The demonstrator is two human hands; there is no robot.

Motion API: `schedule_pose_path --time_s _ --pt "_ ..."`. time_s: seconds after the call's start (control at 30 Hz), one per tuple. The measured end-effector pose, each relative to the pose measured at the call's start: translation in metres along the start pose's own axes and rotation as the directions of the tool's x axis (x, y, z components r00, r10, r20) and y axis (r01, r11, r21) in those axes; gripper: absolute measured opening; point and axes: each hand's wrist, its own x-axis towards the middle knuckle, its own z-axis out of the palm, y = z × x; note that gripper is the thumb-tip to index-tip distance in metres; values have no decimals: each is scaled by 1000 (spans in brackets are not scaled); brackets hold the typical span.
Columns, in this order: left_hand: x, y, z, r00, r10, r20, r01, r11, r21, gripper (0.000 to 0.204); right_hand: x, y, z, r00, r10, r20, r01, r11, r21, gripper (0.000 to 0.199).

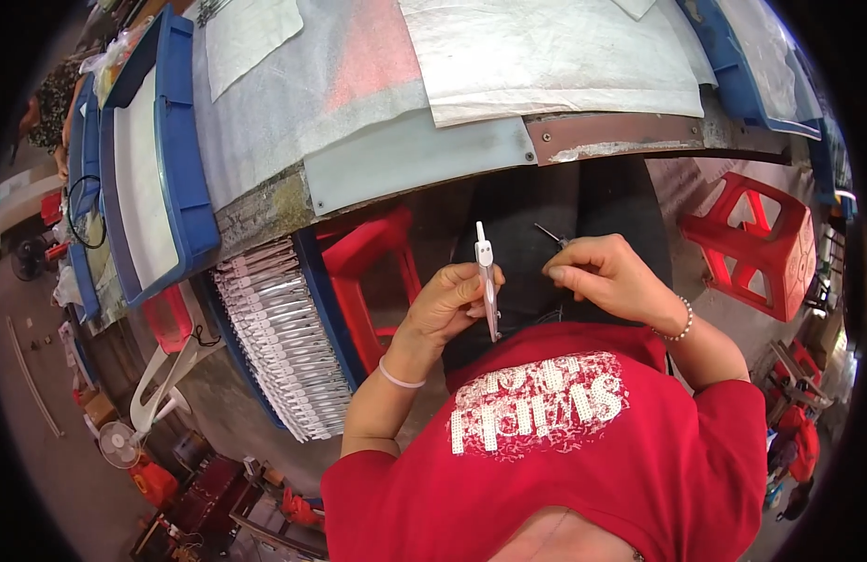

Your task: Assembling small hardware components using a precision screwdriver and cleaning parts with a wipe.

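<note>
My left hand [453, 298] is closed around a drawing compass [486, 267], held upright above my lap. It has a white handle and hinge head on top, and its silvery legs are folded together. To the right of it, my right hand [609, 273] is closed, with its thumb and fingers pinched. A thin dark tool with a slim shaft [548, 231] sticks out of that hand toward the upper left; its grip is mostly hidden by the fingers. The compass and the tool are apart.
A blue crate [330, 309] at my left holds several rows of similar compasses. The worktable's edge [424, 159] runs ahead of my lap, with white sheets [555, 56] on top. A blue tray [185, 178] stands at its left end. Red stools [761, 239] [368, 253] flank me.
</note>
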Motion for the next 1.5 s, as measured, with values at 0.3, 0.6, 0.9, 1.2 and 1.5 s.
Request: schedule_pose_path --time_s 0.3,0.6,0.9,1.2,1.5 --pt "0 -23 39 937 162 -308 -20 909 417 25 2 48 2 927 -344 -147 98 603 -792 31" --pt "20 -43 48 921 150 -360 13 912 411 28 -29 -8 4 962 -270 37 199 603 -773 38" --pt "26 -44 49 904 148 -402 38 907 420 27 -26 -4 7 892 -451 -16 255 533 -807 32" --pt "40 -70 33 790 601 -120 -2 198 980 19 -29 -11 14 969 -205 138 188 251 -950 27" --pt "47 -67 34 761 635 -130 19 178 984 18 -7 -13 7 936 -322 143 244 299 -922 41"
